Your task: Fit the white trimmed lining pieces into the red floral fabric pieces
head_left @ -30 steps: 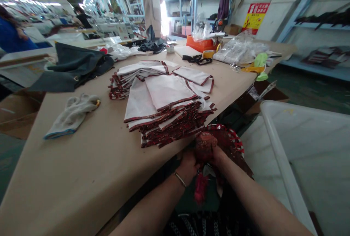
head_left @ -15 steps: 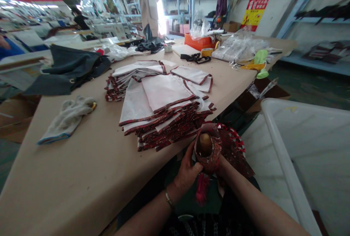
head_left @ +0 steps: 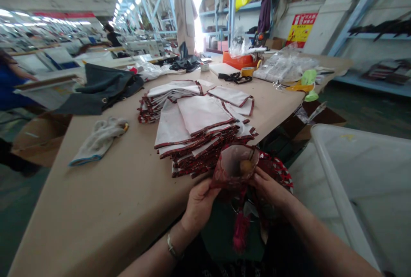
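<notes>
Both my hands hold a small red patterned fabric pouch [head_left: 233,166] just off the table's near edge. My left hand [head_left: 198,204] pinches its left rim and my right hand [head_left: 269,188] grips its right rim, so the mouth gapes toward me. A rounded tan tip [head_left: 246,166] of something shows inside the pouch. A red tassel [head_left: 240,234] hangs below it. Just beyond lies a stack of white fabric pieces with red patterned borders [head_left: 201,131] on the tan table [head_left: 96,208].
A white work glove [head_left: 98,141] lies at the table's left, dark grey cloth [head_left: 102,88] behind it. An orange box [head_left: 239,60], tape roll and plastic bags sit at the far end. A large white bin [head_left: 359,183] stands to my right. A person in blue is at far left.
The pouch went from bunched over something to opened wide, its pale lining now showing. My hands rose slightly and spread apart on its rim.
</notes>
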Available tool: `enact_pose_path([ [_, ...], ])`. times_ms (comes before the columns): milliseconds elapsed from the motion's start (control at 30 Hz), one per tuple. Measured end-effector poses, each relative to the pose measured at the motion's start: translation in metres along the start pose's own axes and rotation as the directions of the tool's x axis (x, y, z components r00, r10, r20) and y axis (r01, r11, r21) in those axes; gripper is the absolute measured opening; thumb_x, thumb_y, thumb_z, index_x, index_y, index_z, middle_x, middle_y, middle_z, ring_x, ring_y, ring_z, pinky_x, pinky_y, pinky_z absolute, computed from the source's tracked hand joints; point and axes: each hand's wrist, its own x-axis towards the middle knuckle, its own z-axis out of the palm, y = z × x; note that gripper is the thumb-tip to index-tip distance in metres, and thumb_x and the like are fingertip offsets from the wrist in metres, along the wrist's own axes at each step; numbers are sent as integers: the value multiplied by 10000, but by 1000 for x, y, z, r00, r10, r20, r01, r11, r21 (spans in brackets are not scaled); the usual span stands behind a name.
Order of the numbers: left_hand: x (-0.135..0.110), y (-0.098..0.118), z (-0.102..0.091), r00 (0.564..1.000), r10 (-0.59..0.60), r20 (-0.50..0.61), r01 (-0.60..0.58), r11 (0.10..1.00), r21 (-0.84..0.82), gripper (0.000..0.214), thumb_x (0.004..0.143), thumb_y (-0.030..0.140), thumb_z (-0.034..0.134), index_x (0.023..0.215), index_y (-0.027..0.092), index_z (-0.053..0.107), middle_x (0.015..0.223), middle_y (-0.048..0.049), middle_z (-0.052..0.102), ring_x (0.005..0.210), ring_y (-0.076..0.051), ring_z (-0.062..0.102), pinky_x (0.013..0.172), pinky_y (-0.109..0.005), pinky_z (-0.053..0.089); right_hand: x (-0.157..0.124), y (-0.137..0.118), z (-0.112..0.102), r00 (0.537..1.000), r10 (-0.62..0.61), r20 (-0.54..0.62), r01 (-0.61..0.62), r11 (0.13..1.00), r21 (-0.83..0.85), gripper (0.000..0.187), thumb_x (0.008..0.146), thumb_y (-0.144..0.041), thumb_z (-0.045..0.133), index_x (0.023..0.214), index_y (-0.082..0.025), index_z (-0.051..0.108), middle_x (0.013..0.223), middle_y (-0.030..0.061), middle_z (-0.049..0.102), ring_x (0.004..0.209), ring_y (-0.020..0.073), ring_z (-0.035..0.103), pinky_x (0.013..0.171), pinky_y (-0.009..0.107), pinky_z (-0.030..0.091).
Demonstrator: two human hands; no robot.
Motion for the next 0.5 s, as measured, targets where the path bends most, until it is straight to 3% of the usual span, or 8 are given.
enact_pose_path([
  [100,8,49,9,968,168,186,-189,976,106,195,831,310,608,811,162,734,813,-37,680,787,-170,589,781,-262,473,17,-35,17,989,18,145,-40,988,152,488,714,-508,733,1123,-251,666,1132,60,700,1072,240,636,992,417,436],
  [167,14,77,11,932,249,263,-298,939,169,212,842,315,592,811,161,734,795,-50,671,766,-172,587,755,-268,478,25,-63,29,991,-9,132,-14,985,173,366,646,-439,797,940,-239,714,973,43,740,945,244,680,921,414,482],
  [267,27,106,1,914,359,189,-397,886,239,198,839,311,587,843,167,723,770,-42,674,706,-149,585,691,-252,482,25,-109,36,986,-138,-99,156,965,213,301,640,-384,795,900,-266,701,924,8,738,853,218,690,846,395,525],
  [367,50,118,-24,887,460,-44,-407,822,399,177,834,286,583,881,171,710,796,-32,700,731,-145,614,717,-256,496,17,-149,20,857,-254,-450,333,937,106,266,728,-368,719,979,-291,677,1089,22,701,860,184,677,778,344,544],
  [433,69,118,-42,846,521,-117,-375,736,563,154,820,242,587,885,167,706,830,-32,710,785,-155,632,779,-279,503,10,-158,-5,796,-234,-559,288,958,9,197,758,-365,687,937,-284,674,1098,62,694,781,186,678,682,339,544],
  [500,86,114,-55,834,550,-47,-357,603,713,157,797,195,602,913,164,704,903,-43,711,867,-172,640,855,-307,497,3,-144,-37,778,-136,-613,136,990,-46,173,740,-389,692,873,-283,665,935,95,722,621,205,664,573,364,523],
])
